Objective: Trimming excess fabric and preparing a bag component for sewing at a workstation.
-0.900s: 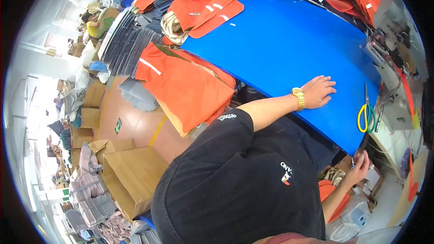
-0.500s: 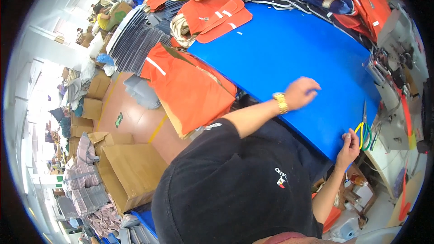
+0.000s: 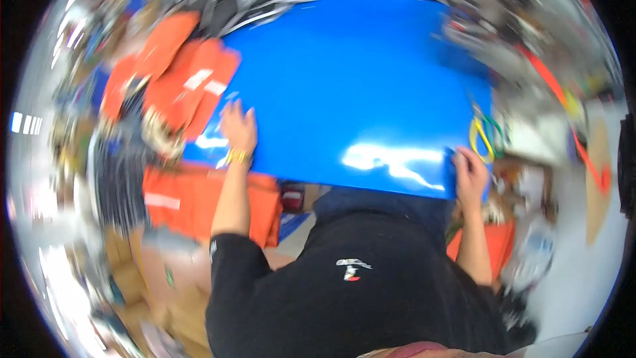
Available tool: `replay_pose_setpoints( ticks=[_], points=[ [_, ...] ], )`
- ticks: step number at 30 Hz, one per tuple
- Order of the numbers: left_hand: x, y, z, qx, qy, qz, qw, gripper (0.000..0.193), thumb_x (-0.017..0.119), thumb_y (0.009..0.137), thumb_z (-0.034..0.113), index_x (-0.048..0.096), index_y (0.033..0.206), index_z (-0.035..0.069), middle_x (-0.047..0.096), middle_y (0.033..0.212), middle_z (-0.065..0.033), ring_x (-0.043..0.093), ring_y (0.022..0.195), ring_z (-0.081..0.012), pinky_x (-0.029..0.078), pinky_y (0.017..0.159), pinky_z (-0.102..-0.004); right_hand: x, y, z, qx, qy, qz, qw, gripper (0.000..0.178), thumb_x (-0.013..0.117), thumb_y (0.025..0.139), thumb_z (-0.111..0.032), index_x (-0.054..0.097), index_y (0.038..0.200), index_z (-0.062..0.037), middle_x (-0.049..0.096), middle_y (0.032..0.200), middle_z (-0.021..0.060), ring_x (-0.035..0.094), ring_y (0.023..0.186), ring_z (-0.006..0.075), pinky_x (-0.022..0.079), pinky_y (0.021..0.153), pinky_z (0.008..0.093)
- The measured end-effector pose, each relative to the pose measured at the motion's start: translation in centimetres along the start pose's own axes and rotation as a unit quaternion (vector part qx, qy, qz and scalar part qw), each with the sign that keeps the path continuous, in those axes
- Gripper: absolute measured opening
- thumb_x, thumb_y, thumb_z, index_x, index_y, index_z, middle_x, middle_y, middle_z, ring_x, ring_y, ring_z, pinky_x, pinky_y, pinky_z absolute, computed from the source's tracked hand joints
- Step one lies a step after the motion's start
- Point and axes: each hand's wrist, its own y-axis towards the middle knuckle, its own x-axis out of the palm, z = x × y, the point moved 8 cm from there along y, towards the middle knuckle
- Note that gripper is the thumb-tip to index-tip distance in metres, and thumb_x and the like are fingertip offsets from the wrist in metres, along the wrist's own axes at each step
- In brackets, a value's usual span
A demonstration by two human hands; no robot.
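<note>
My left hand (image 3: 238, 127), with a gold watch or bracelet (image 3: 238, 156) at the wrist, is over the left part of a blue tabletop (image 3: 331, 93). Its fingers are apart and nothing shows in them. Close to its left lie orange fabric pieces (image 3: 192, 86) with white strips. At the table's near right corner is my right hand (image 3: 470, 176), its fingers drawn together. Whether they hold anything small is hidden by blur. Just beyond that hand rests a pair of scissors (image 3: 488, 149) with yellow and green handles.
More orange fabric (image 3: 199, 202) hangs below the near left edge. A stack of dark sheets (image 3: 116, 182) stands farther left. Dark pieces with pale edging (image 3: 265, 6) are piled along the far side. A red-orange strap (image 3: 546, 79) hangs at the right, by blurred equipment.
My view has swung leftward, so the table sits squarer before me. My left hand has moved left across the tabletop toward the orange pieces. My right hand stays near the scissors.
</note>
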Motion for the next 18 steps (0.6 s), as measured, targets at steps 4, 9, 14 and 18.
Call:
replay_pose_setpoints(
  ticks=[4, 9, 14, 18],
  points=[
    [0.2, -0.5, 3.7, -0.094, 0.040, -0.100, 0.990, 0.068, 0.053, 0.102, 0.052, 0.044, 0.155, 0.009, 0.033, 0.164, -0.0248, 0.029, 0.151, -0.0466, 0.021, 0.121, -0.0641, 0.4, 0.6, -3.1, -0.013, 0.014, 0.008, 1.000, 0.016, 0.071, 0.094, -0.007, 0.074, 0.109, -0.0003, 0.076, 0.097, 0.0098, 0.070, 0.085, 0.0165, 0.054, 0.078, 0.0290],
    [1.9, -0.8, 9.7, -0.028, -0.019, -0.139, 0.990, 0.068, 0.056, 0.101, 0.053, 0.045, 0.155, 0.014, 0.033, 0.166, -0.0199, 0.026, 0.154, -0.0430, 0.016, 0.121, -0.0662, -1.5, -0.6, -2.9, -0.022, 0.045, 0.034, 0.998, 0.018, 0.071, 0.093, -0.005, 0.073, 0.110, 0.0006, 0.075, 0.094, 0.0092, 0.068, 0.081, 0.0141, 0.054, 0.076, 0.0276],
    [0.6, -1.5, 22.7, 0.126, -0.205, -0.086, 0.967, 0.045, 0.070, 0.095, 0.038, 0.067, 0.133, 0.013, 0.059, 0.146, -0.0169, 0.048, 0.141, -0.0387, 0.030, 0.117, -0.0592, -1.1, -0.4, -2.7, -0.045, 0.104, 0.029, 0.993, 0.020, 0.072, 0.093, -0.005, 0.073, 0.112, 0.0010, 0.075, 0.094, 0.0098, 0.069, 0.082, 0.0148, 0.054, 0.076, 0.0281],
    [-2.0, 2.5, 34.8, 0.060, -0.489, -0.092, 0.865, 0.029, 0.076, 0.095, 0.020, 0.073, 0.120, 0.006, 0.072, 0.121, -0.0133, 0.070, 0.109, -0.0240, 0.058, 0.091, -0.0373, -1.2, -0.4, -3.0, -0.056, 0.124, 0.026, 0.990, 0.019, 0.071, 0.092, -0.005, 0.073, 0.111, 0.0006, 0.074, 0.093, 0.0110, 0.071, 0.081, 0.0166, 0.055, 0.074, 0.0293]
  ],
)
